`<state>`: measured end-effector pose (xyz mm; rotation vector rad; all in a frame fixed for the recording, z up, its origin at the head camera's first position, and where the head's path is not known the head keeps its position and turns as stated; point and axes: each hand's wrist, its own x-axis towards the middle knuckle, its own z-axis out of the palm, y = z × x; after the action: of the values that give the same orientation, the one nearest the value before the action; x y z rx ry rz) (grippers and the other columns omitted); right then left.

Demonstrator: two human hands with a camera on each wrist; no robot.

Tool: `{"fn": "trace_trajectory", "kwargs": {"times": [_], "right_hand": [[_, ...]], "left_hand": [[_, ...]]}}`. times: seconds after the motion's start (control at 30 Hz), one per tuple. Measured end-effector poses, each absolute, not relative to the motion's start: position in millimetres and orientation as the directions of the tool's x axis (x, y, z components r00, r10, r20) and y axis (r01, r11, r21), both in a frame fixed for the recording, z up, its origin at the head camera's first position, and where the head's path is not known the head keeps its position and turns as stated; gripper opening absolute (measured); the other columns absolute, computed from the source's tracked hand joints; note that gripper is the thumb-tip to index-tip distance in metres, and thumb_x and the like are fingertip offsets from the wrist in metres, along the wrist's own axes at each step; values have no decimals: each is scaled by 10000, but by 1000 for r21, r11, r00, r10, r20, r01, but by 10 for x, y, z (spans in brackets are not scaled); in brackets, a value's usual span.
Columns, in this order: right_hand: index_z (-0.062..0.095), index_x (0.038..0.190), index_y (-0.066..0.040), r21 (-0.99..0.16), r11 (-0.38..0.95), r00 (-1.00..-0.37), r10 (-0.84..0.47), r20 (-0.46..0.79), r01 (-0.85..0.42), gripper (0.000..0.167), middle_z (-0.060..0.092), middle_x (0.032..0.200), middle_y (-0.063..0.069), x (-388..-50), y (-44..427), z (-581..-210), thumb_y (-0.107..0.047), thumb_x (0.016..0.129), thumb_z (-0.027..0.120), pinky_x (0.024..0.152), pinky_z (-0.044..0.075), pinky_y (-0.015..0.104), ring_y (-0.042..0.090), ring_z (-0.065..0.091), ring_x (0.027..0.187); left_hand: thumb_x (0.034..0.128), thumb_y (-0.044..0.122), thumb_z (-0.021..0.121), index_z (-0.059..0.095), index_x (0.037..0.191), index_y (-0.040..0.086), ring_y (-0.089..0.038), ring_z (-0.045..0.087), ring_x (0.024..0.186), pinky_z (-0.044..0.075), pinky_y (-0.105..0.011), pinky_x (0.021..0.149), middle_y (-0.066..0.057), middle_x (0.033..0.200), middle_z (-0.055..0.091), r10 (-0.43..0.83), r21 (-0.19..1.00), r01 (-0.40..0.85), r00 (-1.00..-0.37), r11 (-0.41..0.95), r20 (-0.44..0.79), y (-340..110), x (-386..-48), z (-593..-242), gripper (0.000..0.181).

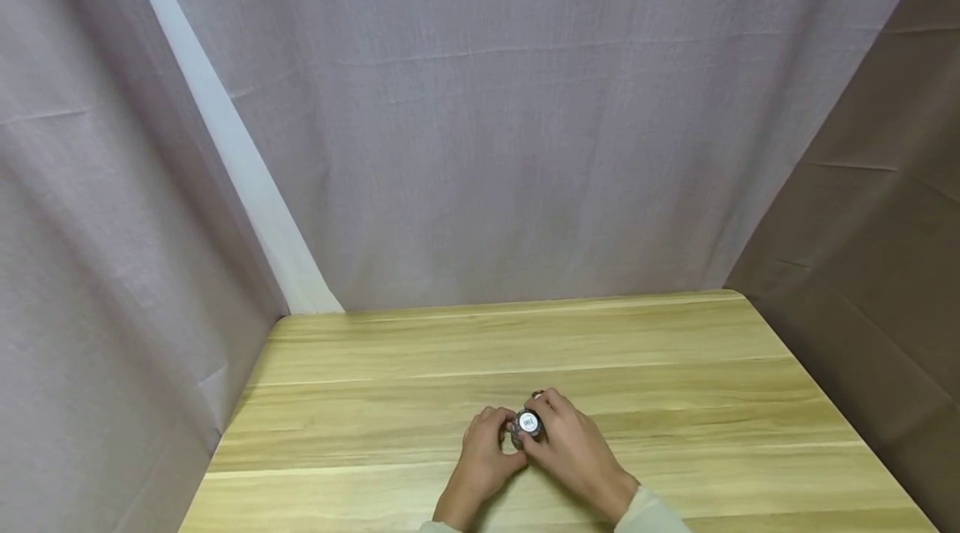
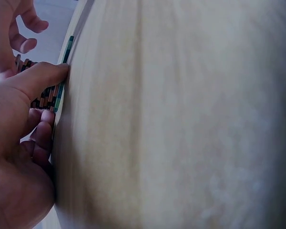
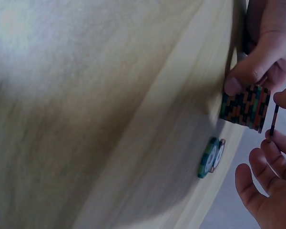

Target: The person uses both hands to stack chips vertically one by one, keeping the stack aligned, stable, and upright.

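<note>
A tall stack of poker chips (image 3: 245,109) with black, orange and green edges stands on the table. My left hand (image 1: 483,454) holds it low down, with the thumb (image 2: 55,74) on one side and curled fingers on the other. Just above the stack, my right hand (image 1: 573,445) pinches a single poker chip (image 3: 274,119) between thumb and finger, with a small gap below it. The pale face of a chip (image 1: 528,422) shows between the hands in the head view, marked 100. My right hand's other fingers (image 3: 248,183) are loosely bent.
Beside the stack, a green-edged chip (image 3: 208,158) and a reddish-edged chip (image 3: 220,155) lie together, overlapping. The wood-grain table (image 1: 360,399) reaches back to grey curtains (image 1: 480,141), with a brown curtain (image 1: 862,266) at the right.
</note>
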<state>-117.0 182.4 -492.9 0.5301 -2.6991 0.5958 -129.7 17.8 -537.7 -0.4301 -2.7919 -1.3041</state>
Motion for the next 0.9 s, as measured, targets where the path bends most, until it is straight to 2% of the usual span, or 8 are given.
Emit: {"fn": "trace_trajectory", "kwargs": {"times": [0.2,0.53,0.77,0.9], "right_hand": [[675,1024,-138,-329,839,-875,-305,376,-434,299,592,1066,-37,-1159,1793,-4963,-313,814,796,766,552,344,116,621,932],[671,1005,-143,-311,836,-861,-316,400,-451,283,587,1072,-33,-1159,1790,-5014,-335,830,784,784,550,348,119,601,944],[663,1197,-102,-327,850,-890,-301,343,-414,472,608,1137,-6,-1200,1861,-4985,-439,872,727,823,541,380,158,603,1022],[661,1205,-123,-355,852,-904,-271,329,-385,402,605,1076,-24,-1247,1919,-4907,-399,914,692,749,537,346,104,574,929]], "left_hand": [[682,241,877,668,1102,153,-62,437,850,378,-303,769,149,924,514,228,732,277,-959,622,170,182,-1294,-5394,478],[693,266,879,659,1109,158,-58,389,792,332,-264,721,99,864,486,238,732,289,-955,617,177,175,-1291,-5388,483],[712,258,865,653,1134,160,-66,410,830,356,-307,766,139,903,489,240,741,272,-959,614,152,172,-1286,-5394,482],[731,265,858,649,1141,171,-72,410,839,352,-302,772,135,907,490,241,756,254,-962,604,130,167,-1280,-5395,470]]}}
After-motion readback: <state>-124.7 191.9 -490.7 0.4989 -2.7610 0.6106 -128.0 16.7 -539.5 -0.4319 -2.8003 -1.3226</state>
